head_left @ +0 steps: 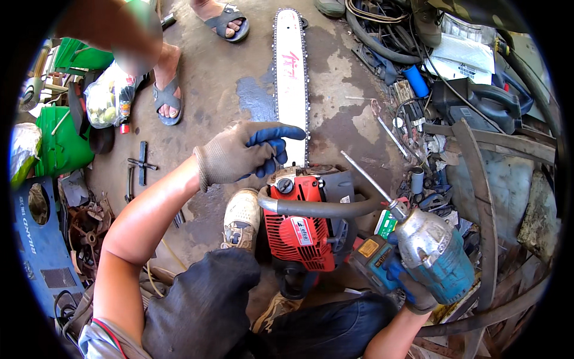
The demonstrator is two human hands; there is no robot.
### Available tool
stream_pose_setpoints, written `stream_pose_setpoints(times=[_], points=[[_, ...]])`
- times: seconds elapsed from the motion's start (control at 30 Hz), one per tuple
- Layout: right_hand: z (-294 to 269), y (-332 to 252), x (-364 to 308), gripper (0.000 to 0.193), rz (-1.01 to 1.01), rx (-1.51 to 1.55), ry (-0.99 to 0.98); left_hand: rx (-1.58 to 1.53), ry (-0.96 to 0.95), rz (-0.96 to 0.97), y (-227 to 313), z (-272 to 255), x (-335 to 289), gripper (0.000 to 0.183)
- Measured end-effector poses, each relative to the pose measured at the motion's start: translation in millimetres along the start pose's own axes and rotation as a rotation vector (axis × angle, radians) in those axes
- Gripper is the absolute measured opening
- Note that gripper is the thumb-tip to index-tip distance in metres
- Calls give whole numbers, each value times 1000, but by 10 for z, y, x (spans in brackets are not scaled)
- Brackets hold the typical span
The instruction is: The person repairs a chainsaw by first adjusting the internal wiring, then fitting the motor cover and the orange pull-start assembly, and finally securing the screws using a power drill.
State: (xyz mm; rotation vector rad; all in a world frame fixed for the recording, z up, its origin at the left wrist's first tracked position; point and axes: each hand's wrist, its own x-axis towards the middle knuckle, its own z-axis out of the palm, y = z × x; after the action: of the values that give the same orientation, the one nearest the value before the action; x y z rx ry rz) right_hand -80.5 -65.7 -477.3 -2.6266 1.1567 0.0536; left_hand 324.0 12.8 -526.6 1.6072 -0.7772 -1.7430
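Observation:
A red chainsaw [302, 227] rests on the floor between my feet, its long white guide bar [291, 78] pointing away from me. My left hand [248, 149], in a grey glove with dark blue fingers, is over the near end of the bar. Its index finger stretches across to the right while the others curl; nothing shows in it. Wrapped round the grip of a teal cordless impact driver [439, 254] is my right hand [412, 287], also gloved. A long thin bit [366, 178] sticks out of the driver toward the upper left, right of the saw's front handle [323, 206].
A person's sandalled foot [169, 102] is at the upper left. Near it lie a plastic bag of fruit [107, 99], a green bag [63, 140] and a cross-shaped tool [142, 163]. Hoses, a blue cylinder [417, 81], a black power tool [475, 105] and scrap crowd the right.

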Motion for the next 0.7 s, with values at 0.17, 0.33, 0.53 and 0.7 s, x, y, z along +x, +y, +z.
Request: stream_pose_setpoints(times=[0.17,0.33,0.53,0.7], points=[[68,174,-228,52,20,65,15,-71,-56,103,-187,195,113,39],[167,295,-392,49,17,101,-41,476,-47,348,-136,243,85,40],[123,115,-270,49,-100,28,-175,584,-40,500,-215,274,100,39],[78,60,-238,46,-160,-100,-142,646,-13,582,-204,334,97,42]])
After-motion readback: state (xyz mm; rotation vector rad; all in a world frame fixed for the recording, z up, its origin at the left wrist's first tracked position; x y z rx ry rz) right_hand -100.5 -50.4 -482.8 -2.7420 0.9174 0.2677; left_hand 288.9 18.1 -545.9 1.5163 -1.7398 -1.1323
